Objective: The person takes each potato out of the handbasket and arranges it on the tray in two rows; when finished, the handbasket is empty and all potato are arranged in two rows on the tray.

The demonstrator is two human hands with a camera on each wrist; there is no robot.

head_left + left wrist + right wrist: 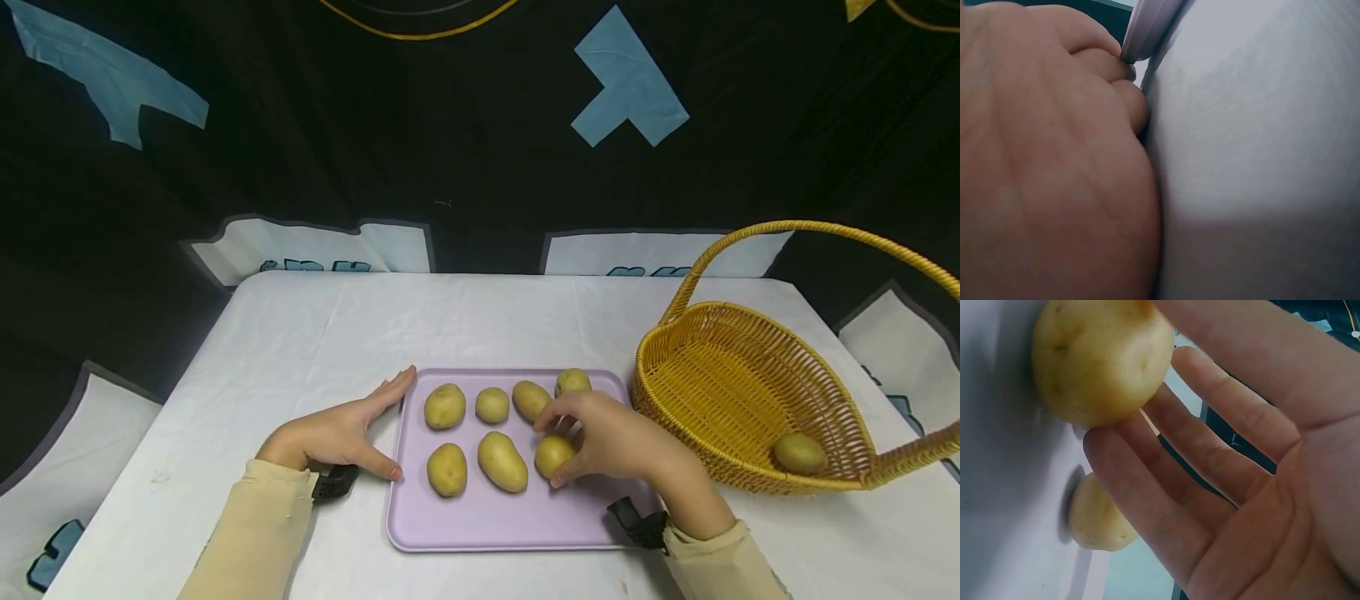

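A lilac tray [480, 527] lies on the table with several potatoes in two rows. My left hand [337, 429] rests at the tray's left side, thumb and fingers spread along the rim [1147, 31]. Over the tray's right half, my right hand [603, 437] curls its thumb and fingers round a round potato [553, 454] in the front row. In the right wrist view this potato [1100, 359] sits between thumb and fingers, close to the tray's surface. Beside it lies a long potato [502, 462]. Just beyond the right hand is another potato [573, 381], partly covered by it.
A yellow wicker basket [720, 321] with a tall arched handle stands right of the tray, close against its edge. One potato [800, 453] lies inside it. White cloth [450, 321] covers the table, and a black curtain [375, 142] hangs behind.
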